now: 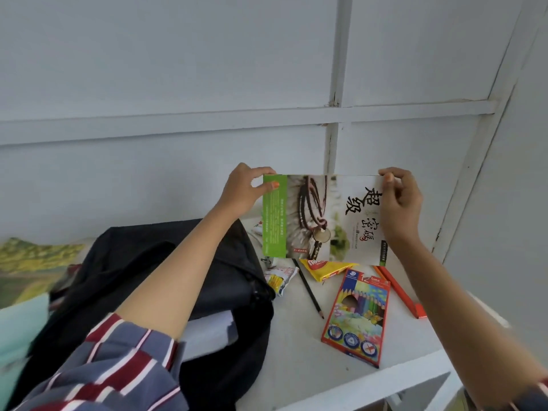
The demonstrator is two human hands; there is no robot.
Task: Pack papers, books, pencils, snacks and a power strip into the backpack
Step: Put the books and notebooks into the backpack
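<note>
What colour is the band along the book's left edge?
Bright green band on the book, clearest in the head view.

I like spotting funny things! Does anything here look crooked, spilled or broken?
Nothing is spilled or broken. The book is sideways, its big title letters lying on their side, as the left hand and right hand hold its ends above the table. The black pencil lies loose and slanted.

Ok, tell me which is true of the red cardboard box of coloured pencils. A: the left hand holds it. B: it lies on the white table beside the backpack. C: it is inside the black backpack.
B: the red cardboard box of coloured pencils lies flat on the white table, right of the black fabric backpack.
</note>
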